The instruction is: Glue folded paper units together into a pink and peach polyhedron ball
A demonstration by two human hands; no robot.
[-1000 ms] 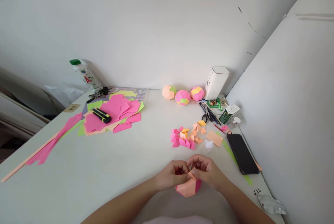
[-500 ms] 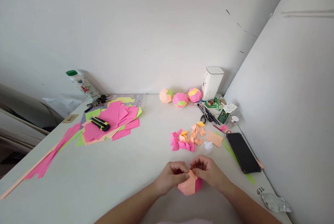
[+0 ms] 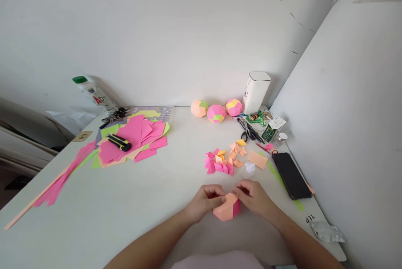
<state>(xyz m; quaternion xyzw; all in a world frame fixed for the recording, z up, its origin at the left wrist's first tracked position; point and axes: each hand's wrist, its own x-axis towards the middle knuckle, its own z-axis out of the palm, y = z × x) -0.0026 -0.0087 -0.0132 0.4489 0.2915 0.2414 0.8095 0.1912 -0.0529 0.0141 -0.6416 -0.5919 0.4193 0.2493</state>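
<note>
A peach and pink folded-paper ball [image 3: 226, 210] is between my two hands near the table's front edge. My left hand [image 3: 205, 203] grips its upper left side, thumb in front and fingers curled behind. With thumb and forefinger pinched, my right hand [image 3: 253, 198] touches the ball's upper right edge. Whether a small paper piece is in that pinch I cannot make out. Just beyond my hands lie several small folded paper units, pink ones [image 3: 218, 165] and peach ones [image 3: 236, 152]. A small white-capped container [image 3: 249, 170] stands beside them.
Three finished-looking paper balls [image 3: 216, 113] sit by the wall. A white canister [image 3: 256, 93], scissors [image 3: 244, 136] and pens are at the back right; a black phone [image 3: 292, 176] lies at right. On the left are coloured paper sheets [image 3: 150, 135], a utility knife [image 3: 119, 142] and a bottle [image 3: 96, 94].
My right hand's fingertips have moved slightly right, from the ball's top to its upper right edge, away from my left fingers. The view has tilted down a little.
</note>
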